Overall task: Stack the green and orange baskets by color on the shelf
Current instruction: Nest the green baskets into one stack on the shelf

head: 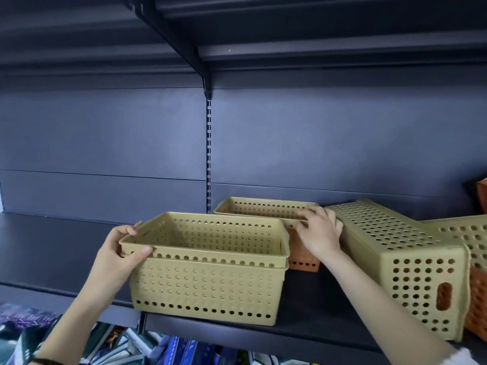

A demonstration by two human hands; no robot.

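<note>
**Green basket coming off the orange one**

At centre frame, our right hand [317,233] pinches the rim of a green basket [266,208] nested in an orange basket [303,255] on the shelf [316,309]. Lower left, our left hand [121,252] clamps the rim corner of the green stack [208,270], two nested baskets. We judge it best to lift straight up so the orange one stays down, then lower the basket squarely into the stack. At right, a tipped green basket [405,262] hides what lies behind; further baskets are cut off by the edge.
</note>
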